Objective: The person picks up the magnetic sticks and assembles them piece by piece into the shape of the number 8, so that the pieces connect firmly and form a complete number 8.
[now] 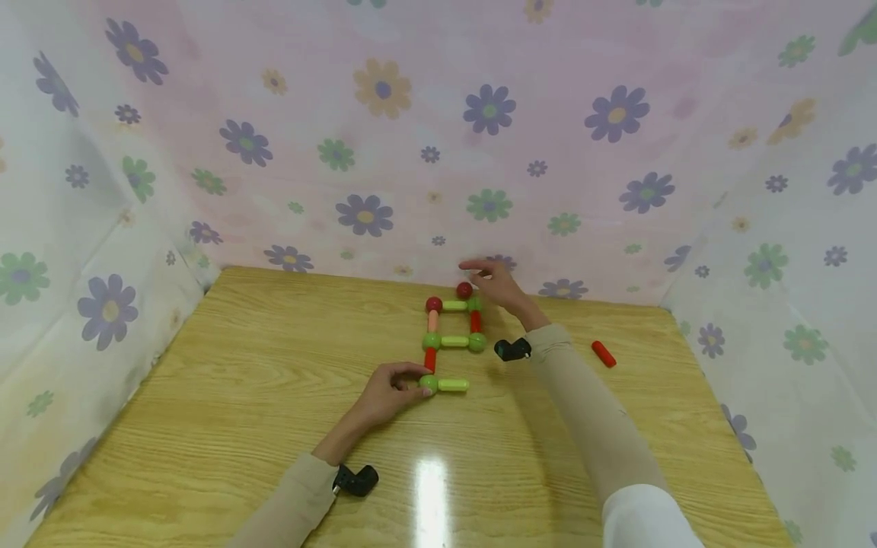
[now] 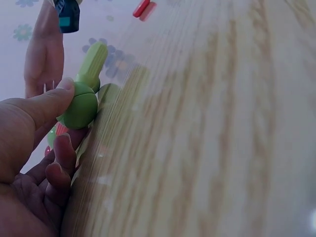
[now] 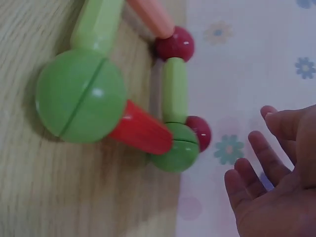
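Observation:
A frame of coloured rods and balls lies on the table. My left hand (image 1: 390, 394) pinches its nearest green ball (image 2: 81, 106) between thumb and fingers. From that ball a yellow-green rod (image 1: 454, 386) points right, and a red rod (image 1: 430, 360) leads away to another green ball (image 1: 431, 342). Farther back, rods and balls form a closed square, with a dark red ball (image 1: 434, 305) at its far left corner and a green ball (image 3: 175, 150) at its far right. Above the far end, my right hand (image 1: 499, 285) holds nothing, its fingers spread apart. Beneath it a loose-looking red ball (image 1: 464, 290) sits beside the far right corner.
A single red rod (image 1: 604, 354) lies on the wooden table (image 1: 274, 365) to the right, beyond my right forearm. Flowered cloth (image 1: 425, 152) hangs behind the table's back edge, close to my right fingers, and along both sides.

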The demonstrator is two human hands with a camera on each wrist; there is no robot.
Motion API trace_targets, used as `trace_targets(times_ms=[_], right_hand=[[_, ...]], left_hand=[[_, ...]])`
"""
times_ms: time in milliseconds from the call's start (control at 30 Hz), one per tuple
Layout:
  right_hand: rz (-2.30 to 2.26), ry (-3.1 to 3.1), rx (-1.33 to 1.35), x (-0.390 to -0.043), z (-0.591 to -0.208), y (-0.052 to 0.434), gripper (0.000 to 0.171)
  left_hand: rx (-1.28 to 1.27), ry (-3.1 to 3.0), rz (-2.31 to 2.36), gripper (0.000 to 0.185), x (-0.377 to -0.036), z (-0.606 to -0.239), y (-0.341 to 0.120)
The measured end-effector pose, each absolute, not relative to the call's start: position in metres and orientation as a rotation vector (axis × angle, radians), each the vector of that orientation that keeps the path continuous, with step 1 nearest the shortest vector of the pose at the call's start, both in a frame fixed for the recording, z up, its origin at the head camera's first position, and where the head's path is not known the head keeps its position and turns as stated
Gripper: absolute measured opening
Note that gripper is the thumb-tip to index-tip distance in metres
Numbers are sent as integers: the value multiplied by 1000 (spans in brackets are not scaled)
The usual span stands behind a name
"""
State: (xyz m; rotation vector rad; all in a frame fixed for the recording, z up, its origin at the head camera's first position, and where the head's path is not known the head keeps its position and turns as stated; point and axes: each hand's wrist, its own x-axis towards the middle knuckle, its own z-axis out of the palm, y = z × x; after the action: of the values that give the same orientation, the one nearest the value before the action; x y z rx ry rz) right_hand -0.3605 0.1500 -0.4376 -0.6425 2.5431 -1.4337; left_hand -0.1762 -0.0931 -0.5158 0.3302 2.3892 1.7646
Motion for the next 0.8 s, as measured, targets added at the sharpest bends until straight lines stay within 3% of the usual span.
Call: trace_targets(times_ms=[467, 800], right_hand=[[-1129, 2674, -494, -363, -474, 136, 39], [-1228, 2751, -501, -363, -481, 131, 38]], left_hand=[[331, 2391, 1760, 29, -176, -515, -93], [329, 2400, 1749, 30, -177, -517, -94]])
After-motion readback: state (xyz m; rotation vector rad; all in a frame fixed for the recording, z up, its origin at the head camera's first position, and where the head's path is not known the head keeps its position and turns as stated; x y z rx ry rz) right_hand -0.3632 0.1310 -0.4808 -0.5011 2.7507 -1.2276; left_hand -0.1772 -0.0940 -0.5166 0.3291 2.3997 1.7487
